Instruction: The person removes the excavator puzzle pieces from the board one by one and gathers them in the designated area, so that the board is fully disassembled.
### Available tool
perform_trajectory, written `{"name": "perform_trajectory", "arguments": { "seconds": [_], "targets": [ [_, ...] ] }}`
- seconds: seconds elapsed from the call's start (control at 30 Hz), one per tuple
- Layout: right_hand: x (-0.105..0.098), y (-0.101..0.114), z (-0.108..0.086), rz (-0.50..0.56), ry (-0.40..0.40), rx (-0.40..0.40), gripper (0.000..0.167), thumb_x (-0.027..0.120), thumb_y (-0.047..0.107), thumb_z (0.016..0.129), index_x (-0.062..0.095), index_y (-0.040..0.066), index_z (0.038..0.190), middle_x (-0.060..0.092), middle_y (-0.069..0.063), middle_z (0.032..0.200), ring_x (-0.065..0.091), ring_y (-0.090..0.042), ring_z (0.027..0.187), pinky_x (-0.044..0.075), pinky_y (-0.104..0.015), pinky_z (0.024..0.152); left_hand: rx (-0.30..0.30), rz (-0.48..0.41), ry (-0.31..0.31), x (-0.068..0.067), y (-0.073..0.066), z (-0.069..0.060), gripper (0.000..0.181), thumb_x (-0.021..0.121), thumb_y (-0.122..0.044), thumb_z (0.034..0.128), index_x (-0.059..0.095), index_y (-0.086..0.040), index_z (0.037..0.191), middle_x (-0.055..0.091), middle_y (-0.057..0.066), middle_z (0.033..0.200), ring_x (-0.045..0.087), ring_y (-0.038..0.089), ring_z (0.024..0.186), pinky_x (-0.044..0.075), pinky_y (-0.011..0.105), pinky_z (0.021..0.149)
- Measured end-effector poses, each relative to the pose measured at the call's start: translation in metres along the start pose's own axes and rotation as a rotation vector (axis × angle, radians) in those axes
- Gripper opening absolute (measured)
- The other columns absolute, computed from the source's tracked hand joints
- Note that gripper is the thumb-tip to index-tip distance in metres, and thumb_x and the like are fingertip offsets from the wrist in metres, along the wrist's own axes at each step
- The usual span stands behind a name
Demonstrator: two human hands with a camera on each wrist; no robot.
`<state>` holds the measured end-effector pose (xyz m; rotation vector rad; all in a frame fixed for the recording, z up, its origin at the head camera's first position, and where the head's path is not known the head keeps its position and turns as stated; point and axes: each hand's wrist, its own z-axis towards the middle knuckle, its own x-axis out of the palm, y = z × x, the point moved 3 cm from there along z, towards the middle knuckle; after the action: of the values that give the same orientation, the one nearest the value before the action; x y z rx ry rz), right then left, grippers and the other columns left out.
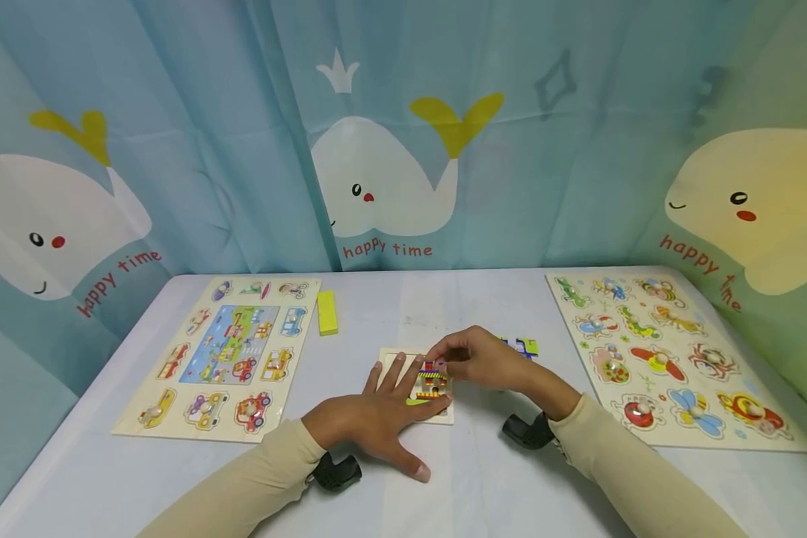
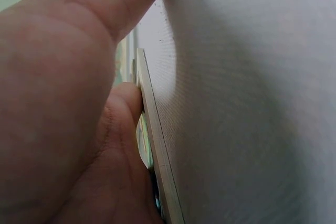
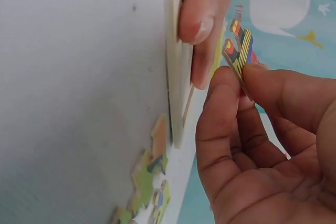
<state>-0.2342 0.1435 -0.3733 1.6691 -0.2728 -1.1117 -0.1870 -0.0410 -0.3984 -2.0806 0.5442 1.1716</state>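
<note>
My left hand (image 1: 379, 422) lies with its fingers spread over a small wooden puzzle board (image 1: 447, 417) on the table. Between the right hand's (image 1: 480, 359) thumb and fingers is a small jigsaw piece (image 3: 240, 53) with yellow-and-black stripes and a notched edge. In the right wrist view that piece is tilted and apart from the board. Colourful printed parts show in the board beside the left fingers; the hand hides the rest. Loose jigsaw pieces (image 1: 527, 347) lie to the right, partly behind the right hand.
On the left lies a large vehicle puzzle board (image 1: 284, 407), and on the right an insect puzzle board (image 1: 713, 441). A yellow block (image 1: 327, 313) stands near the left board. Behind the table hangs a blue whale-print curtain (image 1: 242, 149).
</note>
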Motion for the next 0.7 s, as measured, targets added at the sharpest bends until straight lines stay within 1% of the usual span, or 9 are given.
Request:
{"name": "perform_trajectory", "arguments": {
  "seconds": [0.1, 0.2, 0.27, 0.37, 0.43, 0.53, 0.57, 0.67, 0.7],
  "targets": [
    [-0.003, 0.002, -0.001, 0.000, 0.001, 0.000, 0.024, 0.056, -0.009, 0.089, 0.069, -0.003, 0.109, 0.068, -0.007, 0.092, 0.052, -0.015, 0.069, 0.045, -0.027, 0.060, 0.004, 0.004, 0.001, 0.000, 0.000, 0.001, 0.094, 0.065, -0.071, 0.0773, 0.018, -0.043, 0.154, -0.019, 0.007, 0.160, -0.029, 0.030, 0.140, -0.014, 0.058, 0.109],
    [-0.007, 0.001, -0.004, -0.019, -0.007, 0.013, 0.025, 0.055, -0.008, 0.089, 0.070, -0.002, 0.108, 0.065, -0.005, 0.082, 0.052, -0.016, 0.064, 0.045, -0.028, 0.057, 0.011, 0.007, -0.003, -0.001, -0.001, 0.001, 0.094, 0.065, -0.071, 0.0773, 0.017, -0.044, 0.154, -0.021, 0.008, 0.160, -0.029, 0.030, 0.140, -0.014, 0.059, 0.109],
    [-0.010, -0.002, -0.006, -0.032, -0.013, 0.029, 0.025, 0.054, -0.007, 0.089, 0.070, 0.000, 0.108, 0.065, -0.005, 0.078, 0.054, -0.017, 0.064, 0.046, -0.029, 0.058, 0.013, 0.010, -0.002, -0.001, -0.001, 0.001, 0.094, 0.064, -0.071, 0.0775, 0.016, -0.044, 0.154, -0.022, 0.008, 0.159, -0.029, 0.030, 0.140, -0.013, 0.059, 0.109],
    [-0.014, -0.009, -0.010, -0.031, -0.007, 0.049, 0.026, 0.054, -0.007, 0.089, 0.070, 0.001, 0.108, 0.067, -0.005, 0.084, 0.057, -0.018, 0.070, 0.049, -0.030, 0.062, 0.012, 0.009, -0.002, 0.000, -0.001, 0.001, 0.094, 0.065, -0.071, 0.0773, 0.017, -0.044, 0.154, -0.022, 0.008, 0.159, -0.029, 0.030, 0.141, -0.012, 0.060, 0.109],
    [-0.017, -0.014, -0.013, -0.023, 0.007, 0.047, 0.025, 0.055, -0.006, 0.090, 0.070, 0.001, 0.108, 0.068, -0.005, 0.092, 0.058, -0.019, 0.074, 0.050, -0.030, 0.065, 0.010, 0.012, -0.004, 0.000, 0.000, 0.001, 0.095, 0.065, -0.071, 0.0771, 0.016, -0.044, 0.154, -0.022, 0.009, 0.159, -0.028, 0.030, 0.141, -0.012, 0.060, 0.109],
    [-0.022, -0.019, -0.017, -0.013, 0.029, 0.043, 0.023, 0.057, -0.004, 0.090, 0.070, 0.001, 0.109, 0.069, -0.006, 0.098, 0.058, -0.018, 0.074, 0.050, -0.030, 0.062, 0.009, 0.015, -0.008, 0.001, 0.000, 0.001, 0.095, 0.065, -0.071, 0.0772, 0.016, -0.044, 0.154, -0.022, 0.009, 0.159, -0.028, 0.031, 0.141, -0.012, 0.060, 0.109],
    [-0.024, -0.020, -0.018, -0.012, 0.034, 0.046, 0.023, 0.057, -0.004, 0.091, 0.070, 0.001, 0.109, 0.069, -0.007, 0.098, 0.057, -0.018, 0.070, 0.049, -0.030, 0.060, 0.010, 0.017, -0.010, 0.001, 0.000, 0.001, 0.095, 0.065, -0.071, 0.0773, 0.016, -0.044, 0.154, -0.022, 0.009, 0.159, -0.028, 0.031, 0.141, -0.012, 0.060, 0.109],
    [-0.030, -0.021, -0.022, -0.019, 0.036, 0.053, 0.023, 0.057, -0.003, 0.090, 0.069, 0.001, 0.109, 0.069, -0.008, 0.099, 0.056, -0.017, 0.067, 0.049, -0.030, 0.056, 0.009, 0.015, -0.015, 0.001, 0.001, 0.001, 0.095, 0.065, -0.070, 0.0773, 0.016, -0.044, 0.154, -0.022, 0.009, 0.159, -0.028, 0.031, 0.141, -0.012, 0.060, 0.109],
    [-0.032, -0.021, -0.024, -0.024, 0.034, 0.060, 0.022, 0.058, -0.003, 0.090, 0.069, 0.001, 0.109, 0.069, -0.007, 0.099, 0.056, -0.017, 0.069, 0.049, -0.029, 0.057, 0.008, 0.014, -0.017, 0.001, 0.001, 0.001, 0.095, 0.065, -0.070, 0.0772, 0.017, -0.044, 0.154, -0.021, 0.009, 0.159, -0.027, 0.031, 0.141, -0.012, 0.059, 0.109]
  ]
}}
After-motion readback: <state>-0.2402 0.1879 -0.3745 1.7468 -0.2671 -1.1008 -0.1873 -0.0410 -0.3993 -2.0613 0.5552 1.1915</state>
